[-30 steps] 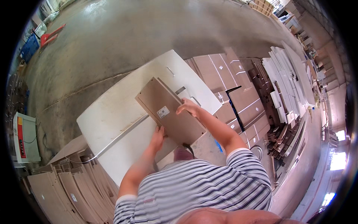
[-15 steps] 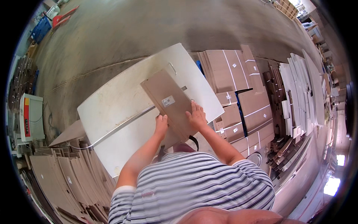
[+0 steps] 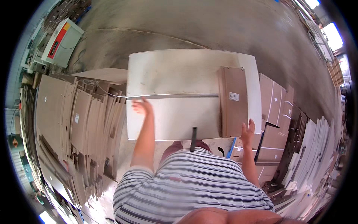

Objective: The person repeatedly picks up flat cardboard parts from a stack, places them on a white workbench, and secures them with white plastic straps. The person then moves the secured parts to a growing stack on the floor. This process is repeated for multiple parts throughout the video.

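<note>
A stack of brown panels (image 3: 236,108) with a white label lies on the right part of a white-topped table (image 3: 175,72). My right hand (image 3: 248,132) is beside the stack's near right corner with its fingers apart, holding nothing. On the left, my left hand (image 3: 141,107) hovers over or near the table's left end, just below a pale strap (image 3: 167,96) that runs across the tabletop to the stack. Its fingers are slightly blurred but look spread, with nothing in them. Whether it touches the strap cannot be made out.
To the left, many brown panels (image 3: 56,112) stand on edge. A white machine with a red panel (image 3: 61,43) stands at the far left. Strapped brown bundles (image 3: 274,142) are stacked right of the table, with upright white boards (image 3: 311,149) beyond them.
My view has turned left toward the standing panels. Both hands have let go of the brown panels, which lie square across the table's right part. My left hand has moved left to the strap.
</note>
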A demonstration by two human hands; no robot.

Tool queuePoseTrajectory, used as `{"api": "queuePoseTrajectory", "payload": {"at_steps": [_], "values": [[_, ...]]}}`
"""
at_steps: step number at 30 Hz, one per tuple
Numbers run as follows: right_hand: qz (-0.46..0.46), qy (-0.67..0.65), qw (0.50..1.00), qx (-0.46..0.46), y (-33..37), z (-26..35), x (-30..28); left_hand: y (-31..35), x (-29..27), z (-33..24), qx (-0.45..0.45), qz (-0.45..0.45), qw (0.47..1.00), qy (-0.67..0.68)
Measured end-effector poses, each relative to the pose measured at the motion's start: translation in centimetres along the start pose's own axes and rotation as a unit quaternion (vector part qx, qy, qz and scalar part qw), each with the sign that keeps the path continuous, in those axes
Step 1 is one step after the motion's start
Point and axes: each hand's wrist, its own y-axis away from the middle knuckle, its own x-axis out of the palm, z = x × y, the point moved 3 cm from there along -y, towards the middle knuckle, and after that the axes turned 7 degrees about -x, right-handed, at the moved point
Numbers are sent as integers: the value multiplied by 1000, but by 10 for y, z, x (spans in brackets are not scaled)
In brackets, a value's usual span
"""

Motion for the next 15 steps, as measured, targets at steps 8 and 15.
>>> {"api": "queuePoseTrajectory", "payload": {"at_steps": [8,15], "values": [[57,-28,998,7,12,58,2,-194,7,54,-141,175,834,503],[61,-66,966,-244,-28,206,18,7,-170,-93,471,81,758,444]]}}
